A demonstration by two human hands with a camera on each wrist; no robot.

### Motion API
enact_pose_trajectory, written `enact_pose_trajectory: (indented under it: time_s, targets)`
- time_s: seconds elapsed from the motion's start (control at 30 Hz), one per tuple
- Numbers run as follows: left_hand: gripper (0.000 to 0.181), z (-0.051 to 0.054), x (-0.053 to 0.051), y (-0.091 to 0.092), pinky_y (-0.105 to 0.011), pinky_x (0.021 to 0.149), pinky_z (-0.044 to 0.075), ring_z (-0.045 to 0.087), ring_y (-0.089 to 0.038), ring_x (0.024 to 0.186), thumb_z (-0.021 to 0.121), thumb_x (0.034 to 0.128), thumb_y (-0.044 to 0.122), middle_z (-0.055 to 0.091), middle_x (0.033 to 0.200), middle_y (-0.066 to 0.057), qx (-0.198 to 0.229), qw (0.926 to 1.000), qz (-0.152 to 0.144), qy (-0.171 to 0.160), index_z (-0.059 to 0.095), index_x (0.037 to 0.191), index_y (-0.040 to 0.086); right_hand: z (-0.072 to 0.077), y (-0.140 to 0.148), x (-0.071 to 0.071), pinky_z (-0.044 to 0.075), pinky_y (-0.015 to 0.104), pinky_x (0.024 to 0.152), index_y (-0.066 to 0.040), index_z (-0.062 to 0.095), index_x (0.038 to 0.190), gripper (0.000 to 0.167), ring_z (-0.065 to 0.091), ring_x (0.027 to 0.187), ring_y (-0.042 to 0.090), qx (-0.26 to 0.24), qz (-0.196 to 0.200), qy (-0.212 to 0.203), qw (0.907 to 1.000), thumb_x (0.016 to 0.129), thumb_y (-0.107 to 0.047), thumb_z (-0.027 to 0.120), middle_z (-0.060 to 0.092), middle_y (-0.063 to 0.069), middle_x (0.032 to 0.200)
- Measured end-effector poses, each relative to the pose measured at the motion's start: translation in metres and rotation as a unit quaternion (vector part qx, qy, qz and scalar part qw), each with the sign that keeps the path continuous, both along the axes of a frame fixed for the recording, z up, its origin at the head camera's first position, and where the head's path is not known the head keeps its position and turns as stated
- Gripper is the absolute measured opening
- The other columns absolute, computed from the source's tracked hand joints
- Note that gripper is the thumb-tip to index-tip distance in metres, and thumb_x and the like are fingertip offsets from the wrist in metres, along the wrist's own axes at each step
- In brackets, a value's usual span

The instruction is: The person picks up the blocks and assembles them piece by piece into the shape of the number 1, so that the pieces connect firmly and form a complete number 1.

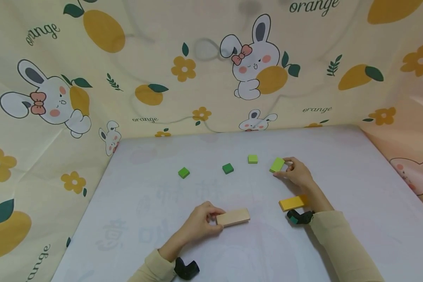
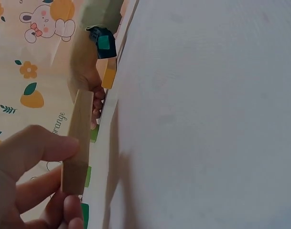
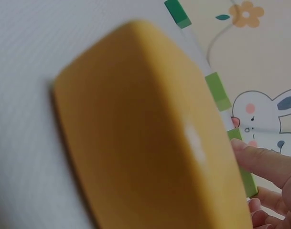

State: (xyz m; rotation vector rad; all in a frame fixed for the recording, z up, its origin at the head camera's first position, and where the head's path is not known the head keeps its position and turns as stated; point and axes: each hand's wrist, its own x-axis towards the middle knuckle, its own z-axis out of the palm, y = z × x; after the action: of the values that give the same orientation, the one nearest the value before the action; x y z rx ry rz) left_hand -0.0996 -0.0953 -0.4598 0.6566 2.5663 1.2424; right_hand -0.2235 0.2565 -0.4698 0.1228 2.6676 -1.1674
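My left hand (image 1: 202, 221) grips one end of a plain wooden block (image 1: 234, 217), thumb on one side and fingers on the other. In the left wrist view that wooden block (image 2: 79, 138) shows a gap to the shadow on the table. Farther off to the right, my right hand (image 1: 297, 172) pinches a light green rectangular block (image 1: 277, 165) between thumb and finger. Below the right wrist lies a yellow block (image 1: 291, 203), partly covered by the forearm. That yellow block (image 3: 135, 129) looms large and blurred in the right wrist view.
Three small green blocks lie apart toward the back of the white table (image 1: 134, 207): a left one (image 1: 184, 172), a darker middle one (image 1: 228, 168) and a lighter one (image 1: 252, 159). A patterned cloth (image 1: 204, 78) with rabbits and oranges rises behind and at both sides.
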Motion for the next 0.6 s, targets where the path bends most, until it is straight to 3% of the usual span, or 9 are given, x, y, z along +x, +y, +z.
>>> enact_pose_trajectory:
  time_s: [0.37, 0.6]
  targets:
    - [0.032, -0.0047, 0.0036, 0.0033, -0.013, 0.069, 0.039, 0.046, -0.001, 0.077, 0.077, 0.0749, 0.01, 0.058, 0.085, -0.001, -0.021, 0.9978, -0.051, -0.036, 0.073, 0.106, 0.009, 0.0003, -0.0008, -0.0007, 0.033, 0.028, 0.065, 0.001, 0.034, 0.145, 0.078, 0.04, 0.075, 0.017, 0.003, -0.003, -0.002, 1.0, 0.086, -0.033, 0.072, 0.044, 0.003, 0.081]
    - [0.032, -0.0073, 0.006, 0.0044, -0.013, 0.07, 0.039, 0.047, -0.002, 0.078, 0.077, 0.0747, 0.009, 0.058, 0.086, -0.003, -0.018, 0.9974, -0.062, -0.031, 0.073, 0.107, 0.009, -0.0002, -0.0011, 0.0, 0.032, 0.028, 0.065, 0.0, 0.035, 0.146, 0.077, 0.04, 0.074, 0.017, 0.008, 0.0, 0.006, 0.9999, 0.086, -0.033, 0.071, 0.045, 0.003, 0.08]
